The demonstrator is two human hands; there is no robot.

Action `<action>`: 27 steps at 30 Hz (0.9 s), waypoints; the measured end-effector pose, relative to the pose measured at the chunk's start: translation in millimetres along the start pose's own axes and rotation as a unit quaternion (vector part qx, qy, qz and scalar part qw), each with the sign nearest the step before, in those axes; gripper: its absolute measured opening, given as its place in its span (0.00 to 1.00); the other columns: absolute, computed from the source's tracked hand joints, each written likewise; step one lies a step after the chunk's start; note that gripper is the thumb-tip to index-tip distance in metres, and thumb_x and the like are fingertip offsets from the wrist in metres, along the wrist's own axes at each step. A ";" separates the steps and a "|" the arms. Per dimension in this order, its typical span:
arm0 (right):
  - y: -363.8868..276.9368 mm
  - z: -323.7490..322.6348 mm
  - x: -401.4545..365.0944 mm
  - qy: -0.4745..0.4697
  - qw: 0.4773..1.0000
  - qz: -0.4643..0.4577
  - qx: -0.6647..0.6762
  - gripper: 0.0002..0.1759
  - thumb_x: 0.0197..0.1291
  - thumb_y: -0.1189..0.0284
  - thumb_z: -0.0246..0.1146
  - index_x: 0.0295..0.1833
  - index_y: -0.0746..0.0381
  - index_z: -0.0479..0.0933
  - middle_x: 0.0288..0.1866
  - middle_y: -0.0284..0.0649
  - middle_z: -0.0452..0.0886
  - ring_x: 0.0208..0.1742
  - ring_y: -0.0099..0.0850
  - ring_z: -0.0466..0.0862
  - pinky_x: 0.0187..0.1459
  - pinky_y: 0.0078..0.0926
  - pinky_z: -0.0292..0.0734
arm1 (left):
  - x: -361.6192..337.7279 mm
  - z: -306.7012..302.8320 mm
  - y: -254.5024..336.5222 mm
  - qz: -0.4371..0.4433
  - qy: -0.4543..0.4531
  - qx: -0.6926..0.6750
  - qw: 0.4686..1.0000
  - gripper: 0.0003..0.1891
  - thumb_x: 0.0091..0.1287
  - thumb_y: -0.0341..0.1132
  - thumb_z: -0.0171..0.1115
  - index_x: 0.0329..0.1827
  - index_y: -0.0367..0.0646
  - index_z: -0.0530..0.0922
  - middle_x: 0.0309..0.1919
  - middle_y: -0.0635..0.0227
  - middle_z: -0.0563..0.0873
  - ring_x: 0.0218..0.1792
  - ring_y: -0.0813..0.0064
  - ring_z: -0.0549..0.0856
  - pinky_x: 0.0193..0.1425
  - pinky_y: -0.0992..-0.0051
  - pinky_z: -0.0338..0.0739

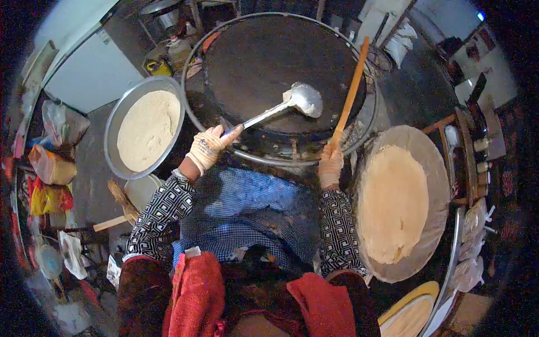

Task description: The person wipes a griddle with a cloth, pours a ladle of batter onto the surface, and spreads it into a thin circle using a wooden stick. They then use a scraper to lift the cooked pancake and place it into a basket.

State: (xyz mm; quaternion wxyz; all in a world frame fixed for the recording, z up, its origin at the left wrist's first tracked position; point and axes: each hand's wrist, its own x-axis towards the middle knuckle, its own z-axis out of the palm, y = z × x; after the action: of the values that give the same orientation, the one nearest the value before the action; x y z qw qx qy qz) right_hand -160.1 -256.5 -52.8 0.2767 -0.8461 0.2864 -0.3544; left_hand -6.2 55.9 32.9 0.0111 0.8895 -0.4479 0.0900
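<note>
My left hand point(206, 149), in a pale work glove, is closed around the handle of a metal ladle point(306, 100). White batter coats the ladle's bowl, which is over the right part of a large round dark griddle point(269, 62). In my right hand point(331, 165), also gloved, is a long flat wooden stick point(352, 92), slanting up across the griddle's right rim. To the left of the griddle, a metal basin point(114, 147) holds thick pale batter point(149, 129). Thin tan flatbread point(394, 202) lies on a round mat point(438, 185) to the right of my right hand.
A metal ring point(190, 101) surrounds the griddle. Blue checked cloth point(247, 194) covers my lap. Plastic bags point(51, 165) are at the left, and a wooden rack point(466, 151) stands at the right. Another round yellow-edged board point(415, 297) is at the lower right.
</note>
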 end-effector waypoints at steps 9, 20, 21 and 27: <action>-28.3 -32.0 0.5 -0.135 0.827 0.222 0.499 0.11 0.66 0.69 0.54 0.50 0.60 0.64 0.26 0.34 0.73 0.21 0.22 0.73 0.23 0.24 0.72 | -61.6 -12.8 -31.1 -0.176 0.300 -0.225 0.910 0.31 0.61 0.27 0.60 0.69 0.51 0.64 0.47 0.53 0.79 0.46 0.52 0.80 0.48 0.64 0.76; -60.5 -44.2 -38.3 -0.315 0.941 -0.085 -0.090 0.17 0.67 0.57 0.51 0.39 0.60 0.70 0.23 0.54 0.78 0.30 0.53 0.80 0.31 0.47 0.75 | -240.3 63.6 -162.8 -0.576 -0.145 -0.141 0.792 0.29 0.61 0.30 0.52 0.68 0.41 0.61 0.53 0.40 0.77 0.54 0.46 0.77 0.56 0.59 0.72; -67.0 -40.8 -39.7 -0.313 0.934 -0.105 -0.138 0.17 0.67 0.56 0.51 0.38 0.60 0.70 0.23 0.53 0.78 0.30 0.54 0.80 0.30 0.48 0.75 | -244.9 79.6 -169.9 -0.570 -0.162 -0.152 0.791 0.28 0.61 0.31 0.51 0.67 0.41 0.62 0.50 0.40 0.78 0.53 0.46 0.78 0.57 0.58 0.72; -47.6 -27.8 -5.3 -0.271 0.931 -0.087 -0.228 0.18 0.67 0.57 0.49 0.34 0.60 0.72 0.22 0.51 0.79 0.26 0.54 0.80 0.24 0.51 0.73 | -146.5 44.7 -112.9 -0.286 0.003 0.046 0.957 0.25 0.56 0.39 0.60 0.58 0.41 0.71 0.58 0.52 0.74 0.60 0.54 0.72 0.61 0.59 0.68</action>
State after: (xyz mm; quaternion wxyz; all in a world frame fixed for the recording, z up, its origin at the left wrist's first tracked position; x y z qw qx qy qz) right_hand -170.6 -227.7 -6.7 0.1115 -0.9720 0.1984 -0.0591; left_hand 5.4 235.5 -29.1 -0.0037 0.9798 -0.1698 0.1060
